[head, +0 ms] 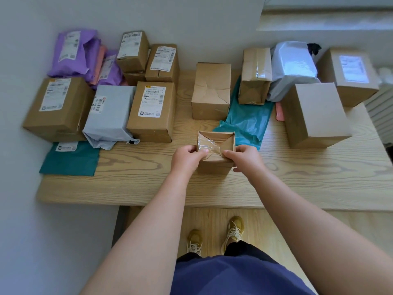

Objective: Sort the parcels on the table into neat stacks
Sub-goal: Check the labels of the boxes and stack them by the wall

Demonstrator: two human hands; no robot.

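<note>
Brown tape puckers across the small box (215,151) you grip at the table's (297,177) near middle, left hand (187,159) and right hand (244,159) curled on opposite sides, thumbs on top, likely to keep it level while you choose a stack.

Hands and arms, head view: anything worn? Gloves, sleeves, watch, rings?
Nothing on either. Left hand and right hand are bare: no gloves, rings or watch visible. Left forearm and right forearm are uncovered to the frame edge, no sleeves in view. Below them: dark blue clothing and tan sneakers with white laces.
</note>
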